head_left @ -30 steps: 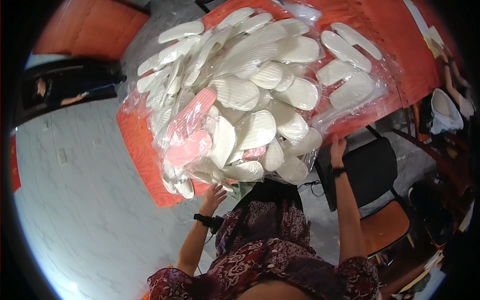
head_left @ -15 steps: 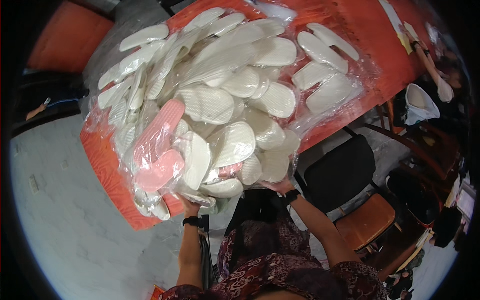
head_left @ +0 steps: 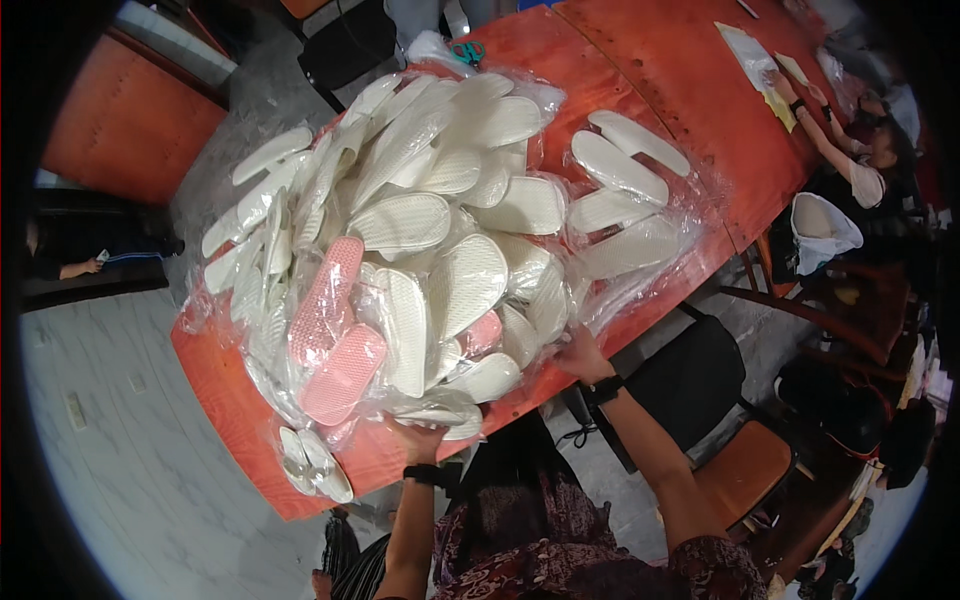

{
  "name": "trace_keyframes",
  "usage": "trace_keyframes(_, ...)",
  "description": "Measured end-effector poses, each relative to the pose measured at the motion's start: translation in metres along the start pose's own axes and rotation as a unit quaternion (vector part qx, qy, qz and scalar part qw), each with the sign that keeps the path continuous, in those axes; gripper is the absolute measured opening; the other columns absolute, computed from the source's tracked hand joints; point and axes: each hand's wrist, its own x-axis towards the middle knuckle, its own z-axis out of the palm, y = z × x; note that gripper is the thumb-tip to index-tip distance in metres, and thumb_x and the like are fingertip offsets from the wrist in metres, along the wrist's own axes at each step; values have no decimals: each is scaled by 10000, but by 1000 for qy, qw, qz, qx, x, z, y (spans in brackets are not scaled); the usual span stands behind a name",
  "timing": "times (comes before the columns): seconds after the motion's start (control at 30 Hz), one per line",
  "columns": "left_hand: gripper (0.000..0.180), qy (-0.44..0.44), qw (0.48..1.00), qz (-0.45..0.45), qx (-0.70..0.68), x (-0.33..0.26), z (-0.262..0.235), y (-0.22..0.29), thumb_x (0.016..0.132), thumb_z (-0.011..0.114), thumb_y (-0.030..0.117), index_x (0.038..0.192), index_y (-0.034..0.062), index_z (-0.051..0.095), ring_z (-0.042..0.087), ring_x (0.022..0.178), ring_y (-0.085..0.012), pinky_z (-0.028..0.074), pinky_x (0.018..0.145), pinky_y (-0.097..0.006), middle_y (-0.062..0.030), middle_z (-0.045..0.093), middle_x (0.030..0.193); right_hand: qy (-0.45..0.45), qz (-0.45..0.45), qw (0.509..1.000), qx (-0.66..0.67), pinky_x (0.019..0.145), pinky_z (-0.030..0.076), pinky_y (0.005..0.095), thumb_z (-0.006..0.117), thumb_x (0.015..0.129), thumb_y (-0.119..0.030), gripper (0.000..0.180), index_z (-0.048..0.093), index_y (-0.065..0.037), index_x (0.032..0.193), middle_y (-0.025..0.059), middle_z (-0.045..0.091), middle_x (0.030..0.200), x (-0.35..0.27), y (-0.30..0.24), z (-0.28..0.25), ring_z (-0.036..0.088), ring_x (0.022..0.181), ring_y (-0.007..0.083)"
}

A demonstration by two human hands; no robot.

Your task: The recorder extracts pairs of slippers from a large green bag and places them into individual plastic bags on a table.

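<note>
Head view: a person stands at the near edge of an orange table [head_left: 640, 60] with both hands on a large clear plastic bag [head_left: 600, 200] heaped with slippers. The left hand [head_left: 418, 438] comes up from below and presses against the bag's near underside, just beneath a cluster of white slippers [head_left: 465, 280]; its fingers are tucked into the crumpled film, and whether they pinch it or merely cup the load cannot be told from here. The right hand [head_left: 583, 355] reaches to the bag's right lower edge, fingers curled against the plastic where it bunches, apparently gripping a fold. The two hands sit well apart along the edge, a placing that seems meant to steady a wide, slack load that overhangs the table on the near side.

The bag lies across most of the table's near half, the slippers stacked flat and overlapping. Two pink slippers [head_left: 330, 340] lie side by side toward the left front, soles up, among the white ones. A separate small packet of white slippers [head_left: 310, 465] rests on the table's near left corner, just beside the main heap. Scissors with teal handles [head_left: 467, 50] lie at the far end of the table beyond the bag.

To the right, a black chair [head_left: 690, 380] stands below the table edge. Farther along, another person's hands [head_left: 800, 90] work over papers [head_left: 750, 50].
</note>
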Motion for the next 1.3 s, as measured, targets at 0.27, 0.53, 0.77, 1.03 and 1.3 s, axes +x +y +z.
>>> trace_keyframes(0.27, 1149, -16, 993, 7, -115, -7, 11, -21, 573, 465, 918, 1414, 146, 331, 278, 1331, -341, 195, 1069, -622, -97, 268, 1479, 172, 268, 914, 251, 568, 473, 281, 510, 925, -293, 208, 558, -158, 1077, 30, 585, 931, 16, -15, 4, 550, 772, 166)
trace_keyframes(0.53, 1154, 51, 990, -17, -127, 10, 8, -23, 540, 468, 936, 1371, 136, 410, 350, 1277, -330, 247, 1047, -607, -104, 347, 1439, 144, 274, 905, 290, 872, 496, 393, 460, 965, -341, 350, 524, -106, 1216, 54, 595, 1161, 14, 24, -39, 580, 1017, 218)
trace_keyframes(0.77, 1069, 48, 990, -24, -132, 3, -4, -17, 592, 452, 918, 1334, 147, 439, 368, 1235, -314, 304, 1012, -575, -71, 367, 1410, -22, 204, 945, 254, 920, 480, 400, 470, 956, -365, 401, 470, -165, 1304, 30, 551, 1251, 13, 7, -6, 555, 1113, 222)
trace_keyframes(1.03, 1054, 45, 987, -27, -150, 0, 8, -22, 605, 476, 899, 1344, 150, 413, 378, 1191, -304, 294, 1022, -571, -90, 394, 1336, -7, 272, 924, 268, 856, 497, 405, 441, 955, -451, 432, 452, -178, 1289, 40, 558, 1209, -2, -19, -13, 558, 1072, 226)
trace_keyframes(1.3, 1066, 60, 984, -35, -166, -8, 15, -21, 596, 523, 873, 1374, 160, 372, 334, 1280, -326, 267, 1054, -551, -92, 348, 1423, 87, 285, 933, 200, 712, 517, 367, 451, 943, -448, 372, 504, -181, 1197, 53, 600, 1071, -16, -11, -32, 594, 847, 209)
